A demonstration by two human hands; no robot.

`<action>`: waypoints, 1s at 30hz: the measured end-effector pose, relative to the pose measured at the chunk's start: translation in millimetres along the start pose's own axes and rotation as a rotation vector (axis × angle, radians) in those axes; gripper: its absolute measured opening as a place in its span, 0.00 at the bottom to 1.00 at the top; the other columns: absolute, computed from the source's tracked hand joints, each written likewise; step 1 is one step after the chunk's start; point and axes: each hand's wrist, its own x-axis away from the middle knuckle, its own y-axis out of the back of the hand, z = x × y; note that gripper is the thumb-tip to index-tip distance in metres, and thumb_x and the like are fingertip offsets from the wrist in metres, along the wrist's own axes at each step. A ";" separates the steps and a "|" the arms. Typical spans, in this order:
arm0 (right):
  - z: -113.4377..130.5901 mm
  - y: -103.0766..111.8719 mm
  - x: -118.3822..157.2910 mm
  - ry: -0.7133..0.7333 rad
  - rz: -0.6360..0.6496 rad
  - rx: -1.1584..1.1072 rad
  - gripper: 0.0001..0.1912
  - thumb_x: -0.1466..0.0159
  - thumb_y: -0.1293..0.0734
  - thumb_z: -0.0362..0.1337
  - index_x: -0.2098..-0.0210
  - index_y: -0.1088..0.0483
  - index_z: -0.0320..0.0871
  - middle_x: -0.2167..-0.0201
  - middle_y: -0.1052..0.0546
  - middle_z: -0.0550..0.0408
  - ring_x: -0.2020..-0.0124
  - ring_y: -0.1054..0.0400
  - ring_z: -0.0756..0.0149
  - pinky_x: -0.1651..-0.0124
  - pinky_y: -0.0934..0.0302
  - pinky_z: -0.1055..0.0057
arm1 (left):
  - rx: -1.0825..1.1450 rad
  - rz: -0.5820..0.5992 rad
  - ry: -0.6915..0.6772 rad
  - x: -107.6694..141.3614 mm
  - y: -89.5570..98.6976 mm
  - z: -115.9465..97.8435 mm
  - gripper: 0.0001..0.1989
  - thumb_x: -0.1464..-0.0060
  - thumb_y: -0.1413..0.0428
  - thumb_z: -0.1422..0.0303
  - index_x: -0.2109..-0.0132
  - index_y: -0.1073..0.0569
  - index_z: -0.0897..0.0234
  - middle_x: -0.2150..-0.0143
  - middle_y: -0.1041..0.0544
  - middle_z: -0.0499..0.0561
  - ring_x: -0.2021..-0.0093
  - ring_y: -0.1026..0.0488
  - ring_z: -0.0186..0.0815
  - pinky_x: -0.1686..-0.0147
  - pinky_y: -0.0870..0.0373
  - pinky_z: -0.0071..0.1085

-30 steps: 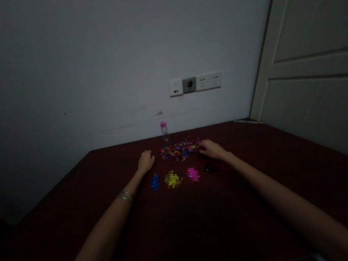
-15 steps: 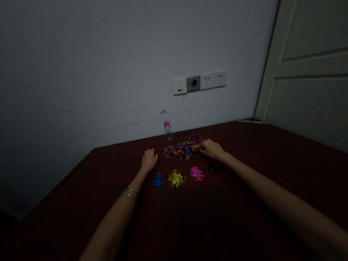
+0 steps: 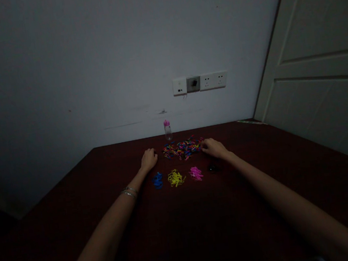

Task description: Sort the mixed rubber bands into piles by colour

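A loose heap of small mixed-colour elastic bands (image 3: pixel 184 148) lies on the dark red table. My left hand (image 3: pixel 148 158) rests on the table left of the heap, its fingers curled in and nothing visible in them. At the heap's right edge is my right hand (image 3: pixel 213 147), thumb and fingers pressed together; whatever they may pinch is too small to see. Nearer me sit single-colour piles in a row: blue bands (image 3: pixel 157 180), yellow bands (image 3: pixel 176 178), pink bands (image 3: pixel 196 173) and black bands (image 3: pixel 213 168). The black pile is hard to make out in the dim light.
Behind the heap stands a clear bottle (image 3: pixel 168 132) with a pink top, close to the wall. Sockets and a switch (image 3: pixel 200 83) are set in the wall. A pale panelled door (image 3: pixel 320 78) is at the right. The table (image 3: pixel 186 226) reaches toward me.
My right hand has shifted slightly right, away from the heap's edge. The left hand stays in place, and the piles look the same.
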 end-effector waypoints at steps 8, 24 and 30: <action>4.0 16.9 -3.9 0.069 -0.029 0.025 0.09 0.41 0.40 0.36 0.66 0.29 0.43 0.61 0.26 0.49 0.58 0.35 0.61 0.63 0.43 0.73 | -0.003 -0.014 -0.012 -0.3 -1.1 1.0 0.12 0.47 0.55 0.72 0.57 0.31 0.69 0.57 0.29 0.59 0.55 0.34 0.40 0.54 0.38 0.32; -68.8 34.1 65.0 0.007 0.026 -0.500 0.09 0.47 0.36 0.40 0.73 0.28 0.42 0.65 0.23 0.50 0.63 0.30 0.63 0.60 0.38 0.71 | -0.011 0.003 -0.003 -2.0 -1.7 1.2 0.12 0.46 0.55 0.71 0.57 0.31 0.68 0.56 0.29 0.58 0.55 0.34 0.39 0.54 0.38 0.32; -77.7 45.5 85.9 -0.032 0.173 -0.492 0.09 0.48 0.34 0.41 0.70 0.27 0.43 0.60 0.24 0.51 0.58 0.31 0.60 0.54 0.39 0.68 | -0.018 0.000 -0.008 0.1 1.6 -0.1 0.12 0.46 0.55 0.71 0.57 0.31 0.68 0.56 0.29 0.58 0.55 0.34 0.39 0.54 0.38 0.32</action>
